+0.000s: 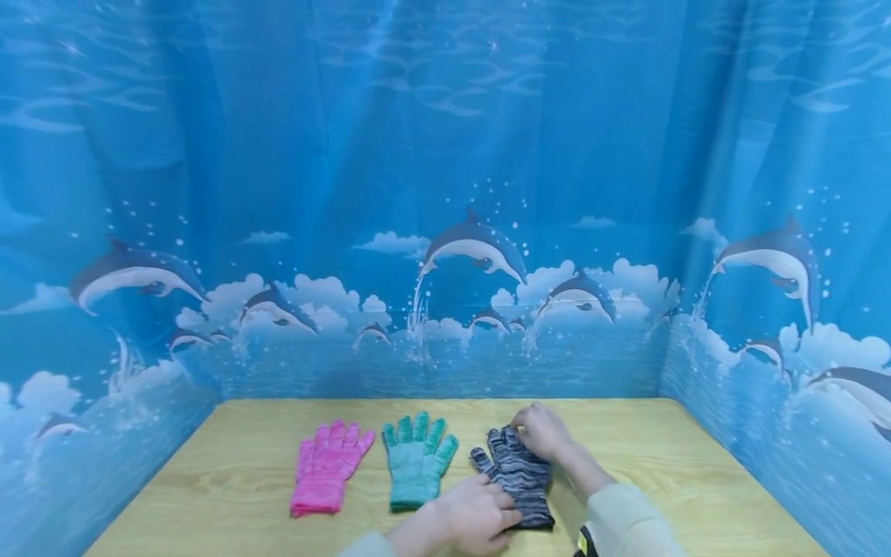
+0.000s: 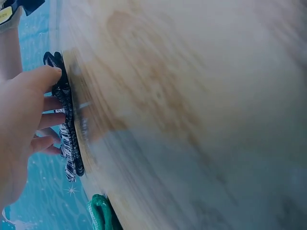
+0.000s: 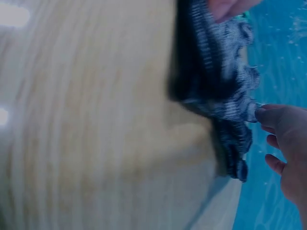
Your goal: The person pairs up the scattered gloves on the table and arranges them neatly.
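A black-and-white striped knit glove [image 1: 524, 481] lies flat on the table, its cuff toward the near edge. My left hand [image 1: 476, 512] rests on its cuff side, and in the left wrist view the fairly straight fingers [image 2: 52, 119] and thumb touch the knit. At the far end, my right hand [image 1: 545, 430] pinches one of the glove's fingertips, as the right wrist view shows with the thumb [image 3: 269, 115] on the fabric. A green glove [image 1: 416, 464] lies just left of the striped one, fingers pointing away. Farther left is a pink glove [image 1: 329, 470], laid out likewise.
The gloves lie in a row on a light wood-grain table [image 1: 244, 464]. Behind its far edge and along both sides hangs a blue curtain [image 1: 445, 155] printed with dolphins.
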A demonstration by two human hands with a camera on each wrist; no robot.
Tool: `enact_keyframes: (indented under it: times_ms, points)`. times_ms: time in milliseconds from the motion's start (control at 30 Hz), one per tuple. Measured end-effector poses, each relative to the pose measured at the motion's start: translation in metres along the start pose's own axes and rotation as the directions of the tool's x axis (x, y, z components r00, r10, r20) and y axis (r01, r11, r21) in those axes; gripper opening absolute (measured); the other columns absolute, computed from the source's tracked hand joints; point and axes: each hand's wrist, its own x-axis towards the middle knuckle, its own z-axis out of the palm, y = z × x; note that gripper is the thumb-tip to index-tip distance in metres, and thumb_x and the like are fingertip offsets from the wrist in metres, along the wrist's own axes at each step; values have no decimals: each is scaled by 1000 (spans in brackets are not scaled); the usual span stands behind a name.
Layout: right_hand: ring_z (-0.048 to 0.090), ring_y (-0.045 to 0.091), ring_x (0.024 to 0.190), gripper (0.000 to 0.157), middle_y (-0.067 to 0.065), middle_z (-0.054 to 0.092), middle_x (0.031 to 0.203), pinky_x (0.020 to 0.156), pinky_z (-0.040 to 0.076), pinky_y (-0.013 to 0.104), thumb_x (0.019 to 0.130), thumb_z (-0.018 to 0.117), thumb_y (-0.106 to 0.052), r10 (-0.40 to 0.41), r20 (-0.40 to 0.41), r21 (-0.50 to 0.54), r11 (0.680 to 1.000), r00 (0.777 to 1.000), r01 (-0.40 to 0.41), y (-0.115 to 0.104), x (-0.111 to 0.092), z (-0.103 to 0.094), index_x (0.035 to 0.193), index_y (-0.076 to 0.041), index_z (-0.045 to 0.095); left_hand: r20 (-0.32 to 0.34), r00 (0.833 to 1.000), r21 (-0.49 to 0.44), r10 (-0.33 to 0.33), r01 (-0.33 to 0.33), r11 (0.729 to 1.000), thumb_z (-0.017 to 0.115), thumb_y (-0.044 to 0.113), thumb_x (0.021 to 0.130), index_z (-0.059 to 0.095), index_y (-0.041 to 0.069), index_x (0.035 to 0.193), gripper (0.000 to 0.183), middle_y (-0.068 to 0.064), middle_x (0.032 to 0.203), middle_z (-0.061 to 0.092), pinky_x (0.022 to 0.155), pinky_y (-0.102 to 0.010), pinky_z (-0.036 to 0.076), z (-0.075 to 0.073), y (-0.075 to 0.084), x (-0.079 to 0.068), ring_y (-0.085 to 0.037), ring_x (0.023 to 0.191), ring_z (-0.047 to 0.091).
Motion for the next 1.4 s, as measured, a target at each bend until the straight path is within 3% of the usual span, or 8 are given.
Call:
enact_keyframes:
  times_ms: [233,567,933,1233,1400]
  points:
    - [58,26,84,17,5,68,86,73,46,44,74,68,-2,32,2,-20,999,1000,-31,0,-7,9,90,-7,72,26,1000,37,18,-19,999,46,38,96,57,23,125,35,13,112,57,83,-19,39,-2,3,1,-1,101,51]
    - [60,24,83,11,3,68,84,74,47,40,77,67,-3,-71,-116,-38,997,991,67,8,-6,14,84,-8,72,21,999,42,30,-31,999,48,37,95,58,24,123,33,13,110,58,79,-16,37,0,5,4,0,97,52]
    - [59,26,87,16,7,67,94,75,47,40,81,64,-4,-104,30,-13,994,994,105,5,-9,15,94,-7,72,28,999,12,25,-25,1000,51,36,94,58,23,124,33,13,110,58,80,-17,37,0,4,3,0,99,52]
    - [57,28,95,14,8,65,100,81,46,45,81,64,-6,-84,-26,-5,996,996,84,7,-9,8,92,-7,72,46,999,-8,3,-3,1000,51,34,94,57,23,125,34,12,112,57,82,-19,39,-1,2,2,-1,100,51]
    - [55,28,99,19,3,66,103,83,42,48,82,60,-4,-145,71,-16,989,987,147,6,-10,6,95,-9,72,47,999,-35,-2,3,999,52,33,93,58,22,125,34,12,114,58,85,-21,40,-2,0,0,-1,103,51]
